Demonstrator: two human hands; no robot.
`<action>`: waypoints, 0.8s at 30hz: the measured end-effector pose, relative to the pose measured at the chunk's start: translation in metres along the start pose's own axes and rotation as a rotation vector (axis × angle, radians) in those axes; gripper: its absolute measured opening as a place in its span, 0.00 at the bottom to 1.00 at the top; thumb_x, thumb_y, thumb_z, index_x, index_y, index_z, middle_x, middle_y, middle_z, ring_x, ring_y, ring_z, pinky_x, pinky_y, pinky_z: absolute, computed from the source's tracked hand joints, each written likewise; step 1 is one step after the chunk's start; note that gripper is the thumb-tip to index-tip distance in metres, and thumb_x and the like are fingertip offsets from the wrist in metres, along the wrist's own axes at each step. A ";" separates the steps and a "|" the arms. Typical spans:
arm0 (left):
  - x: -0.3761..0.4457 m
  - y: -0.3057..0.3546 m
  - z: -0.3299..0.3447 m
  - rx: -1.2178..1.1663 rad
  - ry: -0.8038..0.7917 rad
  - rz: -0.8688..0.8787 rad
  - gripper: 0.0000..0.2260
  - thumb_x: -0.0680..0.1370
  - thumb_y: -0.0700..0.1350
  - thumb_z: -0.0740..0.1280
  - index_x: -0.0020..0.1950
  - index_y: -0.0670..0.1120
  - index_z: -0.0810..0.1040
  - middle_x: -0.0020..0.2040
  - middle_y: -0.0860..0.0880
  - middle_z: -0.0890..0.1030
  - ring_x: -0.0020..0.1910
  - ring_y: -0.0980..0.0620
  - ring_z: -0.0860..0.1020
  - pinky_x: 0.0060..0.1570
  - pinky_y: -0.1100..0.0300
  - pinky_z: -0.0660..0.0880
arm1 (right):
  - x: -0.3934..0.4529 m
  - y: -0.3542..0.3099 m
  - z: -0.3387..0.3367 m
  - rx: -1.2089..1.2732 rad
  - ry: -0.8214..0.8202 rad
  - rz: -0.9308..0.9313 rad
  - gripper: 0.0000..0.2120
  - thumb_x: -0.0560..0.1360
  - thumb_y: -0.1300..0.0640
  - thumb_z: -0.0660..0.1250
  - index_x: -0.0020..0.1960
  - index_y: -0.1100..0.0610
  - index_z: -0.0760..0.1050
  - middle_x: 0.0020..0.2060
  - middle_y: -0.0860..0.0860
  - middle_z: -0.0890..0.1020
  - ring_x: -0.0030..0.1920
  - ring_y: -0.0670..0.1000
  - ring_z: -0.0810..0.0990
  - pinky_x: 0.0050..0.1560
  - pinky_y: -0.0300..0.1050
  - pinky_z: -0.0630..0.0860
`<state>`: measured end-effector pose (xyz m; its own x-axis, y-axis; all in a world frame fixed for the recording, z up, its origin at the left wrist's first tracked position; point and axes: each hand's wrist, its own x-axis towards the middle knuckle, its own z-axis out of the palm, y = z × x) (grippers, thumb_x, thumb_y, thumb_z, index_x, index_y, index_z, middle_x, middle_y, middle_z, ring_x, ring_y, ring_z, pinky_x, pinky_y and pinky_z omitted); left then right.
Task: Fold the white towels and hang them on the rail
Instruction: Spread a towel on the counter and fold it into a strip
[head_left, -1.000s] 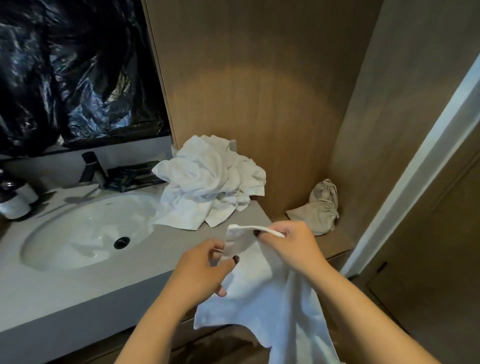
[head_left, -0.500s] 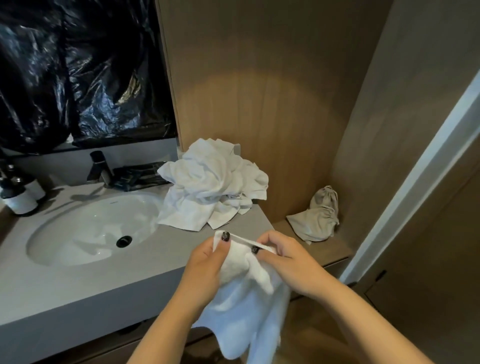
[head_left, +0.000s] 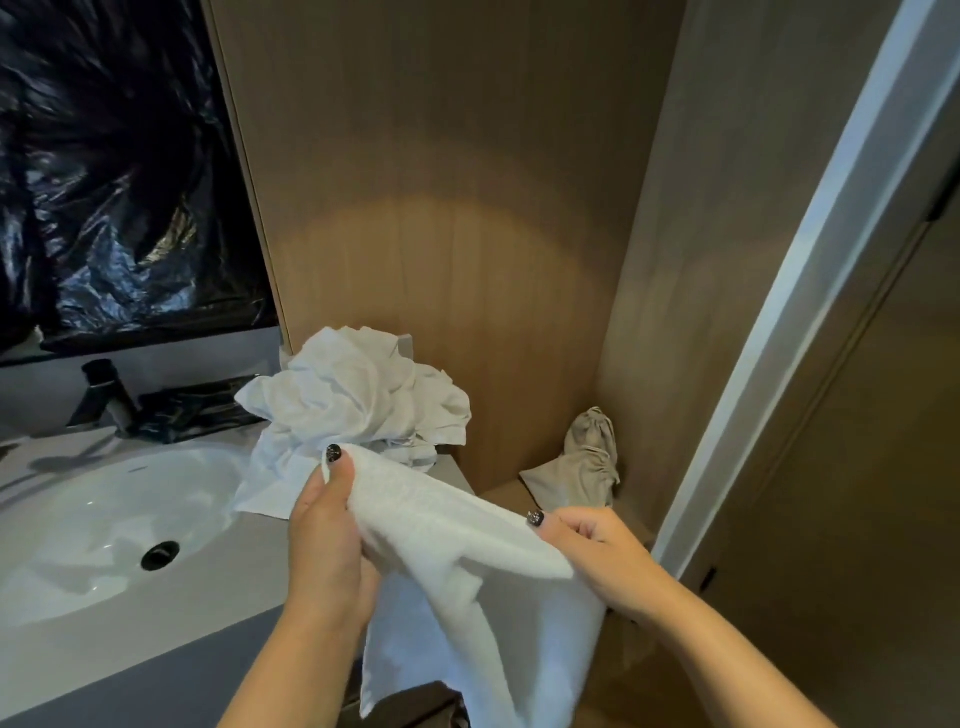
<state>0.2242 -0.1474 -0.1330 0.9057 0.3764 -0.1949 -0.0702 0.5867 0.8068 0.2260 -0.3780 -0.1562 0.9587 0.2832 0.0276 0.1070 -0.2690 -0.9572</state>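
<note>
A white towel (head_left: 447, 540) is held up in front of the body, clear of the surface (head_left: 171, 644), with its lower part hanging down. Its top edge is pinched at one end by the left hand (head_left: 324, 530) and at the other by the right hand (head_left: 587, 545). For a clean fold, the edge should be drawn taut between the 2 hands and the corners matched before the halves are brought together. Farther back, a crumpled pile of towels (head_left: 358, 410) lies beside the sink (head_left: 104, 519), not yet folded. No rail is seen.
</note>
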 end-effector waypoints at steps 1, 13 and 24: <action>0.004 0.004 -0.004 -0.009 0.040 0.001 0.07 0.82 0.49 0.63 0.58 0.54 0.79 0.56 0.49 0.84 0.55 0.48 0.82 0.53 0.49 0.78 | 0.002 0.002 -0.004 -0.026 0.007 0.000 0.23 0.76 0.38 0.64 0.28 0.50 0.67 0.25 0.47 0.65 0.28 0.45 0.62 0.31 0.39 0.57; -0.022 0.026 -0.019 0.954 -0.414 0.352 0.14 0.70 0.49 0.78 0.53 0.61 0.83 0.53 0.72 0.79 0.55 0.76 0.74 0.48 0.82 0.65 | 0.052 -0.071 0.015 -0.258 -0.105 -0.301 0.20 0.81 0.60 0.60 0.32 0.63 0.61 0.27 0.45 0.63 0.29 0.42 0.60 0.30 0.35 0.58; -0.035 0.030 -0.015 0.589 -0.061 0.387 0.12 0.71 0.54 0.66 0.38 0.46 0.80 0.35 0.49 0.80 0.36 0.56 0.76 0.39 0.64 0.71 | 0.066 -0.082 0.054 -0.107 -0.288 -0.344 0.23 0.80 0.47 0.63 0.27 0.47 0.63 0.26 0.42 0.61 0.29 0.44 0.58 0.29 0.37 0.57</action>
<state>0.1839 -0.1322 -0.1097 0.8844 0.4288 0.1845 -0.1694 -0.0736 0.9828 0.2665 -0.2875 -0.0918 0.7520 0.6129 0.2425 0.4473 -0.2042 -0.8708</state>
